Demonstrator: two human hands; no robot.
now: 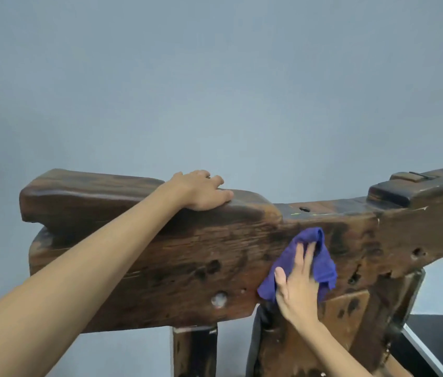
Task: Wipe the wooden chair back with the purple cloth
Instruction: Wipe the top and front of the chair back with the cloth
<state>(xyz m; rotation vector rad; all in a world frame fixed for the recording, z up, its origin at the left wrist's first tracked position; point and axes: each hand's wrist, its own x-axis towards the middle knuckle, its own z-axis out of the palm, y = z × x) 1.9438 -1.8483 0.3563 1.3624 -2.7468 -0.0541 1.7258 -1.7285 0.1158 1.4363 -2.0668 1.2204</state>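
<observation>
Purple cloth (325,263) against the wooden chair back (187,254).

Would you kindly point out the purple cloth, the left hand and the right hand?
purple cloth (310,238): head view, on its upper fold.
left hand (201,191): head view, back of the hand.
right hand (296,289): head view, back of the hand.

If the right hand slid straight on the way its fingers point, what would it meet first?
Likely only wood: the right hand, pressing the purple cloth, points up the chair back toward its top edge.
</observation>
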